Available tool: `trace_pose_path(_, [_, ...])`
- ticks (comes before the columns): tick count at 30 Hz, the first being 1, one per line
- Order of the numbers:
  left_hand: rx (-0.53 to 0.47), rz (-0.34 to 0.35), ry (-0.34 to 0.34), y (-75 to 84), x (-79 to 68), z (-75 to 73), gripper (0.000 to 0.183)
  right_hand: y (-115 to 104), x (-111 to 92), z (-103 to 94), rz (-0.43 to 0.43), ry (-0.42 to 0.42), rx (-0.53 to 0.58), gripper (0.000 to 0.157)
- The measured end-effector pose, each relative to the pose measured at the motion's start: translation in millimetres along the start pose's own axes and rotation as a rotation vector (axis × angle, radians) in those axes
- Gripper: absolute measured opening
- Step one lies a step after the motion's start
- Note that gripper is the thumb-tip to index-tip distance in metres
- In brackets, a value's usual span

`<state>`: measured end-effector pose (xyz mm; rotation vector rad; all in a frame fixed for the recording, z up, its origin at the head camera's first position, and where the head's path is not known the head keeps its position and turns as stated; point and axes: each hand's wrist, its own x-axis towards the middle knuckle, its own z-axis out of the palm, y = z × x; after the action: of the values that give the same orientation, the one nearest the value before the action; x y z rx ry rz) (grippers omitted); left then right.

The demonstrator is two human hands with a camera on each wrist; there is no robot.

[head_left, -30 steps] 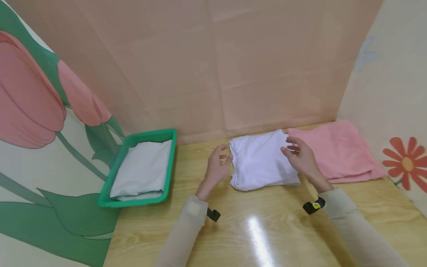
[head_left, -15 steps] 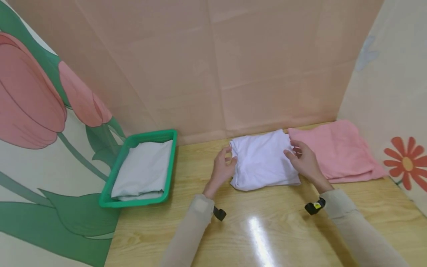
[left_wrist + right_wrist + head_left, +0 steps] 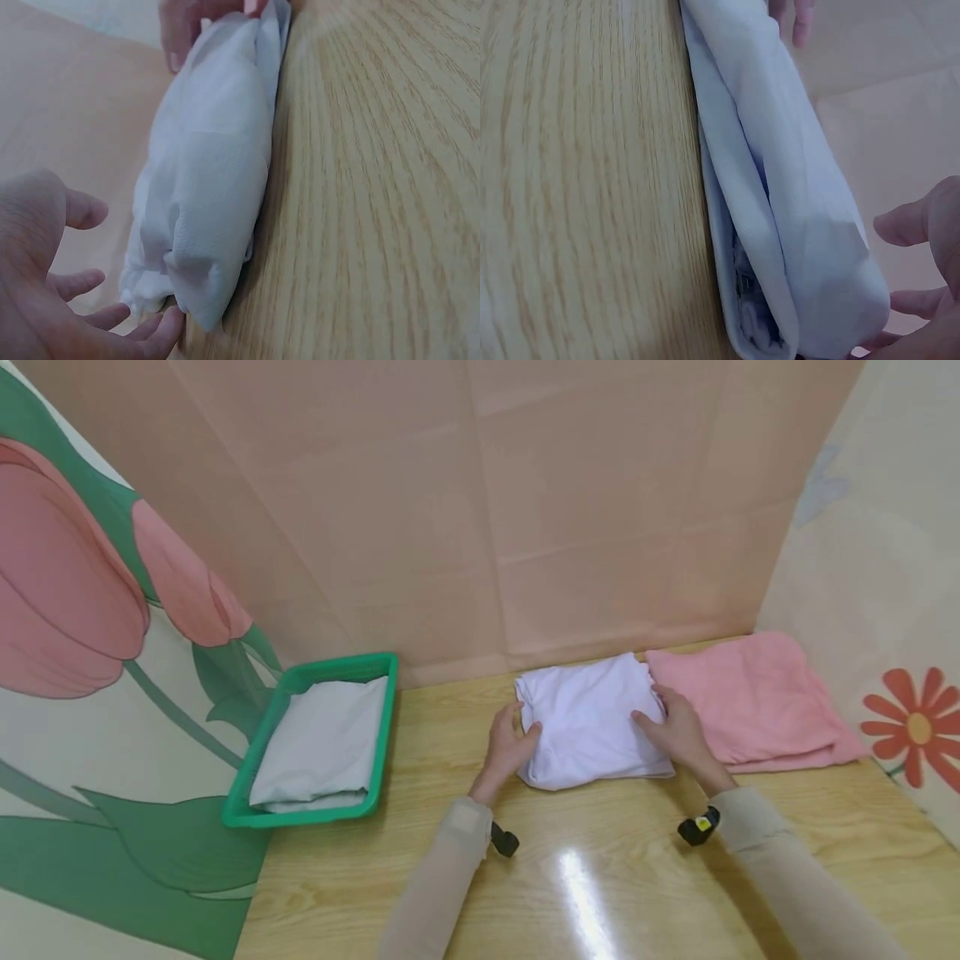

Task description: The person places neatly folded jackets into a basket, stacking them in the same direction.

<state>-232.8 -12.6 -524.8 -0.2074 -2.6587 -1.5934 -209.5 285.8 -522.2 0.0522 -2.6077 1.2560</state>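
"White cloth (image 3: 588, 727), folded into a thick pad, lies on the wooden table (image 3: 322, 893), right of centre and toward the far side. Where are the hands?"

"One at each end of it. The left hand (image 3: 512, 747) is at the left end, its fingers apart and loosely curved, the thumb well clear of the others. The wrist view shows the lower fingertips right by the bottom corner; whether they touch it, one cannot tell."

"And the right hand (image 3: 681, 733)?"

"At the right end, thumb and fingers apart too. Its wrist view shows a gap between thumb and cloth, while some fingertips go out of sight behind the end of the pad. Neither hand is clamped on it. The layers gape at that end, with something dark inside, too unclear to name."

"What lies around?"

"Pink cloth (image 3: 757, 706), also folded, sits just beside the white one, on the right. Well apart on the left stands a green basket (image 3: 307, 817) with a folded grey cloth (image 3: 326, 743) in it."

"And the person's sleeves?"

"Beige, each with a small black device at the wrist. Large tulips (image 3: 67, 577) cover the left wall; a red flower (image 3: 917, 727) marks the right one."
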Motion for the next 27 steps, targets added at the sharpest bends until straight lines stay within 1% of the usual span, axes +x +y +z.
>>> trace_pose_path(4, [-0.031,-0.04,-0.019,0.8,2.6,2.6,0.06,2.4,1.6,3.2,-0.004,-0.013,-0.018,0.072])
trace_pose_path(7, [-0.043,-0.068,-0.038,4.0,5.1,4.0,0.063,4.3,1.9,4.0,0.015,-0.018,-0.029,0.075])
trace_pose_path(9, [-0.052,-0.09,-0.053,5.3,6.4,4.8,0.065,4.8,2.0,4.4,0.039,-0.034,-0.023,0.077])
trace_pose_path(13, [-0.106,-0.145,-0.096,7.0,6.2,5.1,0.068,5.9,2.0,4.9,0.114,-0.105,0.016,0.086])
trace_pose_path(15, [-0.132,-0.16,-0.114,6.7,6.1,5.8,0.07,7.1,1.8,4.6,0.148,-0.137,0.049,0.09])
trace_pose_path(17, [-0.149,-0.168,-0.118,5.2,6.1,7.2,0.071,7.7,1.4,3.6,0.162,-0.156,0.107,0.094])
trace_pose_path(23, [-0.182,-0.159,-0.063,-0.6,5.9,15.4,0.077,10.8,1.9,0.3,0.145,-0.186,0.319,0.103])
trace_pose_path(25, [-0.204,-0.164,-0.063,0.3,5.6,16.6,0.079,11.3,2.5,-0.7,0.139,-0.193,0.356,0.103])
trace_pose_path(27, [-0.239,-0.175,-0.082,3.6,5.3,15.3,0.081,11.6,3.0,-1.6,0.137,-0.2,0.37,0.103])
